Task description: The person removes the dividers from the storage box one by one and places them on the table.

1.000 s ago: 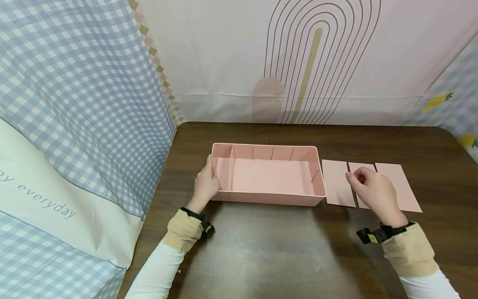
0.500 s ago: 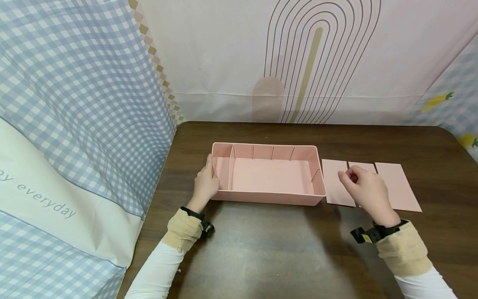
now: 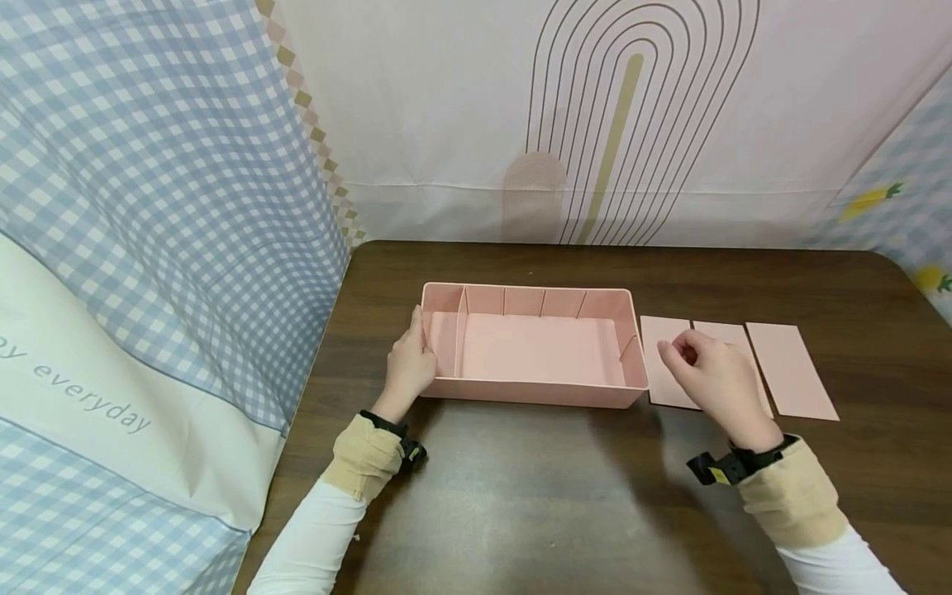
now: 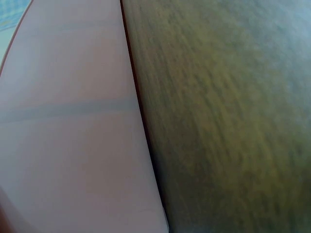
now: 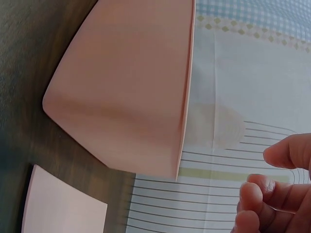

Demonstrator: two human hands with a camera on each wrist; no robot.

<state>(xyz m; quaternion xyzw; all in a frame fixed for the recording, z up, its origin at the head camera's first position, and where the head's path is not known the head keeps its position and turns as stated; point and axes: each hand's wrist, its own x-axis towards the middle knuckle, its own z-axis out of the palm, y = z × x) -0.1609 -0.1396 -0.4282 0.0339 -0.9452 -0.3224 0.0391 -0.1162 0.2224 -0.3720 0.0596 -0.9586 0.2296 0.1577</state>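
Observation:
A long pink plastic box (image 3: 535,395) stands on the table, with one divider (image 3: 461,332) slotted across near its left end. My left hand (image 3: 407,364) rests against that end wall, its index finger straight along the outside; its other fingers are partly hidden. In the left wrist view the box's outer wall (image 4: 68,160) fills the left side. To the right of the box lie three flat pink divider panels in a row: left (image 3: 664,372), middle (image 3: 732,335) and right (image 3: 792,372). Above the left and middle panels hovers my right hand (image 3: 717,380), fingers loosely curled, thumb apart, holding nothing.
The brown wooden table (image 3: 521,496) extends in front of the box. A white patterned cloth (image 3: 431,124) hangs behind the table, and a blue checked cloth (image 3: 186,165) hangs at the left. Grooves line the inside of the box's back wall (image 3: 561,304).
My right hand has moved left above the panels, uncovering the right panel more and covering part of the left one. The left hand and the box have stayed in place.

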